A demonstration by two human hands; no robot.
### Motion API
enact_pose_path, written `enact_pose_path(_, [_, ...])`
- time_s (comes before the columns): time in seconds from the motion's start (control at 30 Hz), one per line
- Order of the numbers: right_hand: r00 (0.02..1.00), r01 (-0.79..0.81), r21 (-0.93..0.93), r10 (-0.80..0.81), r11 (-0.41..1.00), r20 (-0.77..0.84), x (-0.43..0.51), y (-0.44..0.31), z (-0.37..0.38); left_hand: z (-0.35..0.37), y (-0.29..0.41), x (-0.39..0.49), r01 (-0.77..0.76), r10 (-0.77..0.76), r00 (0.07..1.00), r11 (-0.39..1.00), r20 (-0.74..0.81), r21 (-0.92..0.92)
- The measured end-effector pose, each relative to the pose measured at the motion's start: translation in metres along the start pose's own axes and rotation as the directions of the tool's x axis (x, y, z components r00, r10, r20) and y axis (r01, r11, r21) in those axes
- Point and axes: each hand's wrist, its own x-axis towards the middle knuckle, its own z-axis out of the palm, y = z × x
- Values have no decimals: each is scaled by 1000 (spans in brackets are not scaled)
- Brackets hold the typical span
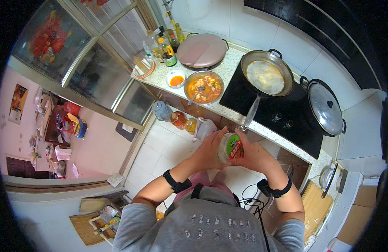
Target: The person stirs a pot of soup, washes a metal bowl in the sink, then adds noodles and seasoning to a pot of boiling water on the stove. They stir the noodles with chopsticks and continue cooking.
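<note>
Between my two hands, in front of my body, is a clear jar (225,148) with a green and red label that bears writing. My left hand (209,148) grips its left side. On the label side, my right hand (252,154) closes around the jar. Just beyond lies the counter's front edge, with the handle of a frying pan (266,75) jutting out over it. Pale, bubbling liquid and something yellowish fill the pan. A metal bowl (209,94) of tomato-and-egg dish, with a spoon in it, stands left of the black cooktop (269,110).
A white bowl (176,78) of orange liquid, a round electric griddle (202,50) and several sauce bottles (167,52) crowd the counter's left end. A lidded pot (328,105) sits right of the pan. Jugs (178,120) stand on the floor. A cutting board (317,204) lies at right.
</note>
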Motion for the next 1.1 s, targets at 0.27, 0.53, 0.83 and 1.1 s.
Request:
enact_pose_path(0.27, [984,-147,-31,143,989,-107,46,-41,27,-48,-44,-8,-22,22,1000,999,-1,-33])
enact_pose_path(0.53, [989,-44,8,45,999,-143,138,-114,45,-127,-122,-12,-138,136,988,990,-72,-25])
enact_pose_path(0.83, [969,-12,14,15,1000,-248,203,-163,66,-184,-186,-10,-97,88,993,988,-75,-124])
enact_pose_path(1.1, [958,-18,77,39,997,-283,252,-177,83,-202,-233,-9,-23,8,990,994,-144,-106])
